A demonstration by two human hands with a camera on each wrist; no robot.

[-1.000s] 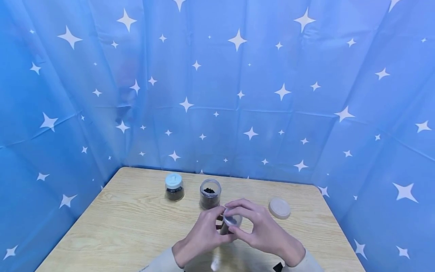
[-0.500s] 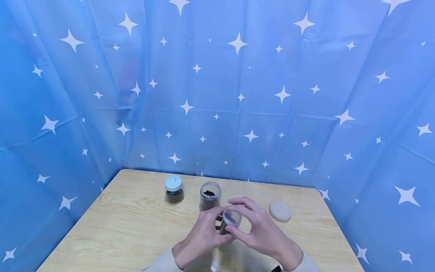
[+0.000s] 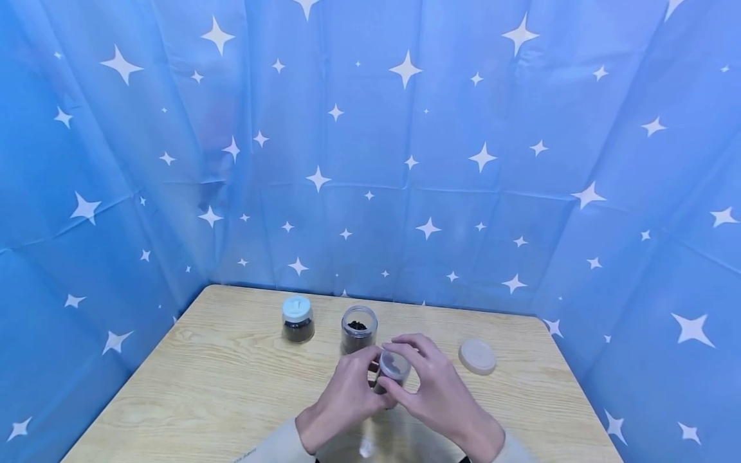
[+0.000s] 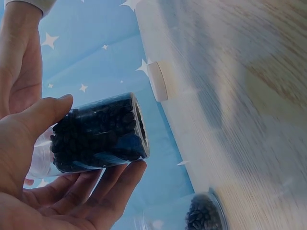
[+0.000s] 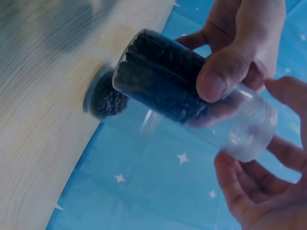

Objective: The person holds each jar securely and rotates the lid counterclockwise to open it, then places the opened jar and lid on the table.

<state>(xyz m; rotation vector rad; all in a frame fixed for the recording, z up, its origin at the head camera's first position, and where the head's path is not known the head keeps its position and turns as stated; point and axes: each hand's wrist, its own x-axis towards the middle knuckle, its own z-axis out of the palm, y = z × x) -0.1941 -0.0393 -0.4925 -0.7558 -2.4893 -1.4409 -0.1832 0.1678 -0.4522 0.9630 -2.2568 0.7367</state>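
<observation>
A clear jar (image 4: 98, 136) mostly filled with black beans is held above the table, its sides gripped between the thumb and fingers of my left hand (image 3: 346, 392). On its top sits a translucent lid (image 3: 395, 364). My right hand (image 3: 437, 393) has its curled fingers and thumb around that lid's rim. In the right wrist view the jar appears tilted, with the lid end (image 5: 252, 129) between the fingertips of my right hand. Part of the jar is hidden behind my left hand in the head view.
Behind my hands stands an uncovered jar (image 3: 358, 334) with dark contents. A light-blue-lidded jar (image 3: 298, 321) is farther left, also holding dark contents. One pale round lid (image 3: 477, 357) lies on the wooden table (image 3: 220, 379) at the right. A blue starry curtain (image 3: 370, 148) surrounds the table.
My right hand has turned slightly around the lid, its wrist shifting a little to the left. My left hand still grips the jar in nearly the same spot. The other jars have not moved.
</observation>
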